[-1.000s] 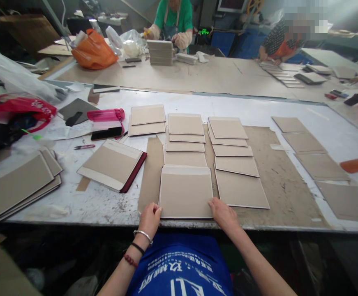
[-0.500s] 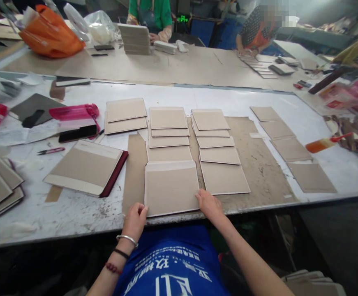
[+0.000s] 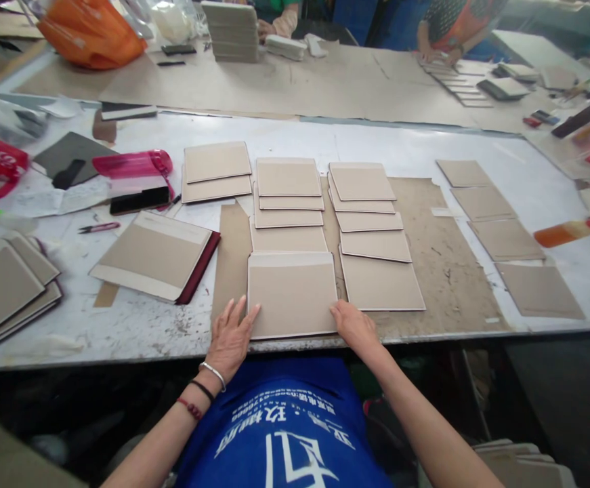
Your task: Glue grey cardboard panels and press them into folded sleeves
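Note:
A tan cardboard panel (image 3: 291, 291) lies at the near edge of the white table (image 3: 137, 325), in front of a column of overlapping panels (image 3: 288, 203). My left hand (image 3: 231, 333) rests flat beside its left edge, fingers stretched out and touching it. My right hand (image 3: 354, 324) presses on the panel's lower right corner with fingers spread low. A second column of panels (image 3: 370, 230) lies just right of it on a brown board (image 3: 441, 271).
A dark-red-edged cover (image 3: 157, 254) lies left, with a stack of boards (image 3: 5, 291) beyond it. A pink bottle (image 3: 132, 164), black phone (image 3: 139, 200) and small scissors (image 3: 99, 228) sit farther back. Single panels (image 3: 505, 238) run down the right. Other people work across the far table.
My left hand has uncurled from the panel's lower left corner and now lies flat along its left edge. The right hand stays at the right corner. The view has tipped downward.

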### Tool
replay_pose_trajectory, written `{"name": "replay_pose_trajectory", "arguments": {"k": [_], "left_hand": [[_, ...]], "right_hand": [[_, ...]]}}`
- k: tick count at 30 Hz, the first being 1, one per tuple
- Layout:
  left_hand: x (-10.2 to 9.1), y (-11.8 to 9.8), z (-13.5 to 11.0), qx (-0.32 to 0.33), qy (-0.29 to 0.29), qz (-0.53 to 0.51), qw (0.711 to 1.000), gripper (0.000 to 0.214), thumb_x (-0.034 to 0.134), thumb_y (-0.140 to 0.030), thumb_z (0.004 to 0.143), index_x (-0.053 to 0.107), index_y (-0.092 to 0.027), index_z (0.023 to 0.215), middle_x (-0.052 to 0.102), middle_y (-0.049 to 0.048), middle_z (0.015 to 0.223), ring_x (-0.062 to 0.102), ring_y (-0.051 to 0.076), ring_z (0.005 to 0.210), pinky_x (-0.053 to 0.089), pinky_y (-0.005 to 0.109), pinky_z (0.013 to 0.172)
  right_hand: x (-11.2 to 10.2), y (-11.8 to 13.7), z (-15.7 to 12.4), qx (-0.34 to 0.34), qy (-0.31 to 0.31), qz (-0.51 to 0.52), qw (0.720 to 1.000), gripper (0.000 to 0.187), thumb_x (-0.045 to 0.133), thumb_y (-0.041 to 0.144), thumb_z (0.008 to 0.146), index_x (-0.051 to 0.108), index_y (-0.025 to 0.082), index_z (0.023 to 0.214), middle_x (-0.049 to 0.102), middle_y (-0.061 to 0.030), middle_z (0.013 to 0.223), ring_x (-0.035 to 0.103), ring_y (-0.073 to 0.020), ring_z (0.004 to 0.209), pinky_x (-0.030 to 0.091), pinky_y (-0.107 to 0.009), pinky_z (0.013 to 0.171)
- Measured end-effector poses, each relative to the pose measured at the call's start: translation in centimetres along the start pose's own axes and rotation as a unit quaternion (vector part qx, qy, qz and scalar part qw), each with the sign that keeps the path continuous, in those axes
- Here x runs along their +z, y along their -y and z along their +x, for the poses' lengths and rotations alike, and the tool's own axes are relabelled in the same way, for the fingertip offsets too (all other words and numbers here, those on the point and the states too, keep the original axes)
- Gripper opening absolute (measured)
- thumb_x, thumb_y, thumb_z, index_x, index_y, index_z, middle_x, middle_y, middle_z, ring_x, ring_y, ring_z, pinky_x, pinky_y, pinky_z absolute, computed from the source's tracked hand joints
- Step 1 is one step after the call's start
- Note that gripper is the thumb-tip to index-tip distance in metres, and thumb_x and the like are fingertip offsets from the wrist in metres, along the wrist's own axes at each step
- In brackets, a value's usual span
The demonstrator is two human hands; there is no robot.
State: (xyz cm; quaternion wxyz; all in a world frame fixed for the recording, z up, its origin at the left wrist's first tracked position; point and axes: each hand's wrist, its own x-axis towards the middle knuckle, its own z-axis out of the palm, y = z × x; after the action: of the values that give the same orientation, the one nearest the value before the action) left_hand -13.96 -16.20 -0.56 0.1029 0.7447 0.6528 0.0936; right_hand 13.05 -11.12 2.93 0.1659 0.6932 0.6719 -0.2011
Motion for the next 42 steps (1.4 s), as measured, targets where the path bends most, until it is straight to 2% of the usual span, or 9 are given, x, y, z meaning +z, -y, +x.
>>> {"name": "replay_pose_trajectory", "arguments": {"k": [3,7,15,18,21,30,34,39,42], "left_hand": [[-0.2,0.5,0.3,0.036,0.019,0.028,0.999,0.043,0.034,-0.023,0.084,0.043,-0.031,0.126,0.040,0.0036,0.137,0.021,0.029,0.131,0.021,0.048,0.102],[-0.4,1.3,0.8,0.079,0.054,0.022,0.995,0.044,0.033,-0.025,0.085,0.039,-0.031,0.128,0.041,0.0008,0.136,0.020,0.027,0.131,0.012,0.050,0.105],[-1.4,2.6,1.1,0.109,0.147,-0.027,0.983,0.049,0.030,-0.037,0.086,0.024,-0.029,0.135,0.026,0.0031,0.144,0.018,0.025,0.132,0.015,0.049,0.105],[-1.8,2.5,1.2,0.128,0.159,-0.022,0.979,0.063,0.039,-0.050,0.080,0.021,-0.027,0.136,0.023,0.0063,0.145,0.017,0.028,0.132,0.014,0.051,0.104],[-1.8,2.4,1.2,0.122,0.155,-0.009,0.980,0.061,0.039,-0.049,0.080,0.024,-0.027,0.135,0.025,0.0054,0.144,0.018,0.028,0.132,0.014,0.051,0.104],[-1.9,2.2,1.0,0.126,0.120,0.007,0.985,0.058,0.042,-0.046,0.080,0.030,-0.027,0.133,0.032,0.0054,0.141,0.021,0.030,0.131,0.015,0.054,0.103],[-2.0,1.5,1.0,0.157,0.049,0.005,0.986,0.055,0.045,-0.043,0.079,0.037,-0.022,0.130,0.039,0.0107,0.137,0.026,0.031,0.129,0.016,0.056,0.103],[-0.8,-0.3,2.8,0.213,-0.093,0.017,0.972,0.029,0.047,-0.031,0.080,0.056,-0.011,0.099,0.052,0.0185,0.121,0.037,0.029,0.122,0.025,0.052,0.102],[-0.1,-1.8,4.7,0.221,-0.127,0.031,0.966,0.020,0.044,-0.026,0.082,0.058,-0.013,0.077,0.057,0.0173,0.109,0.045,0.026,0.115,0.033,0.045,0.098]], "right_hand": [[-0.2,-0.1,0.0,-0.005,0.001,0.002,1.000,0.030,0.023,0.039,0.090,0.050,0.025,0.092,0.063,-0.0030,0.093,0.061,-0.0185,0.082,0.039,-0.029,0.064],[-0.6,-0.1,0.0,-0.021,0.005,0.005,1.000,0.029,0.026,0.039,0.090,0.051,0.025,0.090,0.063,-0.0024,0.094,0.060,-0.0190,0.083,0.039,-0.029,0.064],[-0.8,0.1,0.2,-0.003,0.027,0.000,1.000,0.030,0.025,0.039,0.090,0.051,0.025,0.093,0.064,-0.0039,0.094,0.061,-0.0197,0.082,0.039,-0.029,0.064],[-0.8,0.1,0.2,-0.002,0.029,0.005,1.000,0.030,0.024,0.039,0.089,0.051,0.025,0.093,0.063,-0.0042,0.094,0.061,-0.0212,0.082,0.040,-0.030,0.064],[-0.9,0.2,0.1,0.002,0.032,0.007,0.999,0.031,0.024,0.039,0.089,0.051,0.025,0.093,0.062,-0.0042,0.096,0.060,-0.0213,0.083,0.041,-0.031,0.065],[-0.5,0.1,0.1,-0.009,0.013,0.000,1.000,0.031,0.024,0.038,0.090,0.050,0.024,0.092,0.062,-0.0045,0.094,0.060,-0.0213,0.082,0.041,-0.031,0.065],[-0.4,0.1,0.0,-0.006,0.003,0.009,1.000,0.029,0.025,0.037,0.090,0.051,0.024,0.093,0.062,-0.0046,0.095,0.060,-0.0199,0.083,0.040,-0.031,0.067],[-0.3,0.2,-0.1,-0.008,-0.009,0.024,1.000,0.026,0.028,0.035,0.090,0.051,0.023,0.094,0.063,-0.0051,0.093,0.060,-0.0197,0.084,0.040,-0.030,0.066],[-0.3,0.1,-0.2,-0.006,-0.019,0.026,0.999,0.025,0.030,0.035,0.090,0.051,0.023,0.093,0.063,-0.0051,0.092,0.061,-0.0197,0.082,0.040,-0.029,0.064]]}}
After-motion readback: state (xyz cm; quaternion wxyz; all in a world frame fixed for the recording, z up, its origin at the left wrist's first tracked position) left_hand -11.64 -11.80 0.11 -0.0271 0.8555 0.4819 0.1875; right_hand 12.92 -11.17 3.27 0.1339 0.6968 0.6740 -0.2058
